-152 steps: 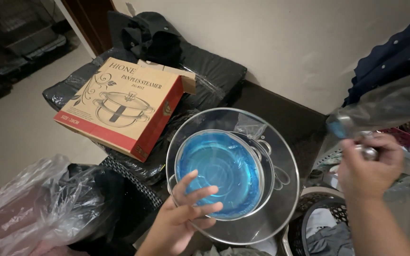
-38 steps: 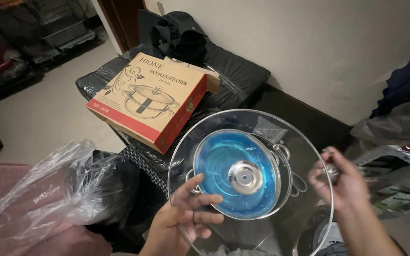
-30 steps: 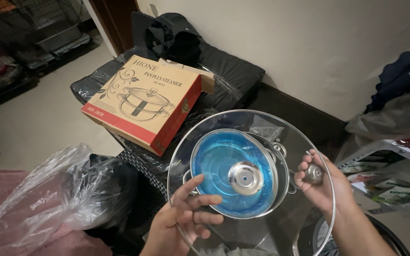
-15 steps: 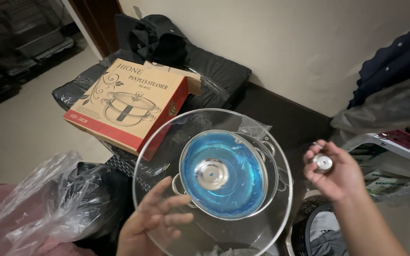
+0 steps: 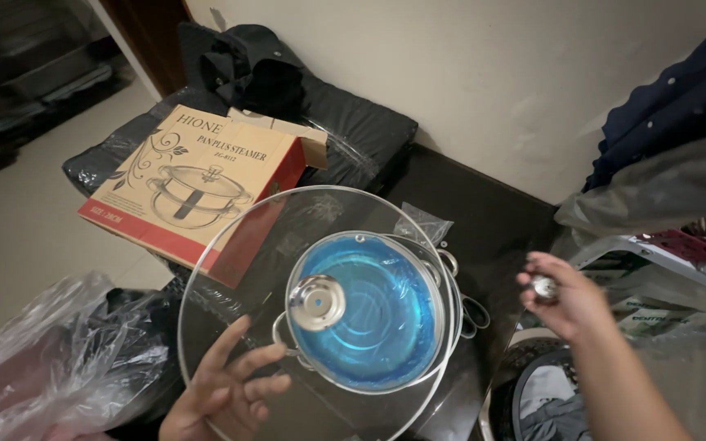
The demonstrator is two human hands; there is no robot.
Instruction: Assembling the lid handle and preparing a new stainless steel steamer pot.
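Note:
My left hand (image 5: 226, 394) holds a large round glass lid (image 5: 239, 286) by its lower edge, fingers spread under the glass. A shiny metal disc (image 5: 317, 302) sits at the lid's centre. Through and beside the lid I see a steel pot (image 5: 451, 265) with blue film (image 5: 377, 314) covering its inside. My right hand (image 5: 561, 300) is off to the right of the pot, fingers closed round a small shiny metal knob (image 5: 543, 287).
A cardboard pot box (image 5: 189, 184) with a red side lies on black plastic-wrapped cushions (image 5: 353, 131). Clear plastic bag (image 5: 51, 359) at lower left. Dark clothes (image 5: 247, 65) lie at the back. A basket (image 5: 533, 400) and wrapped items (image 5: 663, 196) stand at right.
The lid has shifted left, so its centre disc now lies over the pot's left rim. My right hand with the knob moved away to the right and slightly down.

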